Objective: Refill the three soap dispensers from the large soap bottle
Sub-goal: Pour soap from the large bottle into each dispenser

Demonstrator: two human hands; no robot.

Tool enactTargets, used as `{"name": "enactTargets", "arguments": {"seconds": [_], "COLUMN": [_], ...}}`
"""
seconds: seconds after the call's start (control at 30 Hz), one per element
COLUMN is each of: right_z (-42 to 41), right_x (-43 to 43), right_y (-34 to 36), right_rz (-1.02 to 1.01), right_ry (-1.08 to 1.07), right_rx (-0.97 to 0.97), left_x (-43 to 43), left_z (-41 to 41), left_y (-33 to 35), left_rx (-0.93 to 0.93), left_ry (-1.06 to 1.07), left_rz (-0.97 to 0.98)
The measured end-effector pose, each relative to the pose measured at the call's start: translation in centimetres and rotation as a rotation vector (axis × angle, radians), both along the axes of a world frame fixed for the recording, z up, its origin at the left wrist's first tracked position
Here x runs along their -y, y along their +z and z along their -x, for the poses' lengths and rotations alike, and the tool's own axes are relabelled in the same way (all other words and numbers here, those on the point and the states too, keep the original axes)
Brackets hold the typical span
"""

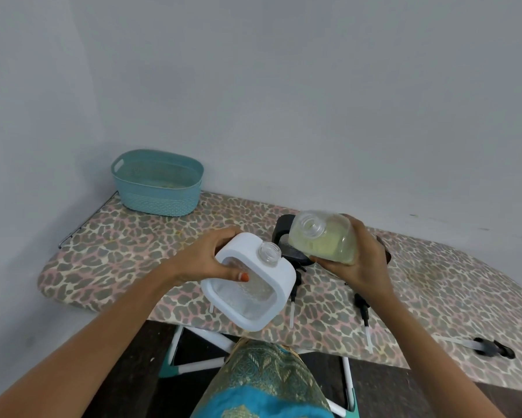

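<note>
My left hand (220, 257) grips a white-framed soap dispenser (250, 294) with a clear body and an uncapped clear neck, held tilted above the front of the ironing board (127, 254). My right hand (359, 263) holds the large clear soap bottle (323, 236) of pale yellow liquid, tipped on its side with its open mouth pointing left, just above and right of the dispenser's neck. The two mouths are apart. A black-framed dispenser (287, 236) stands behind them, mostly hidden by the bottle.
Three black pump heads with white tubes lie on the board: a pump (294, 294) under the dispenser, a second pump (364, 315) right of it, a third pump (492, 348) near the right edge. A teal basket (157, 182) stands at the back left against the wall.
</note>
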State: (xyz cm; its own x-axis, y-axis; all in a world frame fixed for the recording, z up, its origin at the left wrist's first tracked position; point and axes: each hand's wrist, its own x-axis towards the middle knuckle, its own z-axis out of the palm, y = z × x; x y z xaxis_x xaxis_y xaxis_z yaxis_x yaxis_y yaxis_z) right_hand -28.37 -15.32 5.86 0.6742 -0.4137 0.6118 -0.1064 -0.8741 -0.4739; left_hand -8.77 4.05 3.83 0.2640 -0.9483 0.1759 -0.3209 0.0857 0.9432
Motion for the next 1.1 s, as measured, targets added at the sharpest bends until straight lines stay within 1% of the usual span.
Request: {"name": "enactTargets", "arguments": {"seconds": [0.07,0.23,0.73,0.97,1.1], "right_z": [0.0,-0.2,-0.6,-1.0,-1.2], "right_x": [0.0,0.1,1.2,1.8,2.2], "right_y": [-0.3,-0.8,-0.3,-0.1,-0.2], "right_rz": [0.036,0.221,0.478,0.518,0.532], "right_ry": [0.038,0.052,0.055,0.062,0.053], "right_rx": [-0.015,-0.045,-0.089,-0.119,-0.172], "left_x": [0.0,0.1,1.5,1.8,1.9], "left_z": [0.1,0.1,-0.3,-0.4,-0.4], "left_y": [0.1,-0.1,-1.4,-1.8,-2.1], "left_rx": [-0.009,-0.017,-0.012,-0.022,-0.032], "left_ry": [-0.019,-0.042,-0.019,-0.011,-0.008], "left_rz": [-0.008,-0.028,-0.045,-0.033,-0.02]}}
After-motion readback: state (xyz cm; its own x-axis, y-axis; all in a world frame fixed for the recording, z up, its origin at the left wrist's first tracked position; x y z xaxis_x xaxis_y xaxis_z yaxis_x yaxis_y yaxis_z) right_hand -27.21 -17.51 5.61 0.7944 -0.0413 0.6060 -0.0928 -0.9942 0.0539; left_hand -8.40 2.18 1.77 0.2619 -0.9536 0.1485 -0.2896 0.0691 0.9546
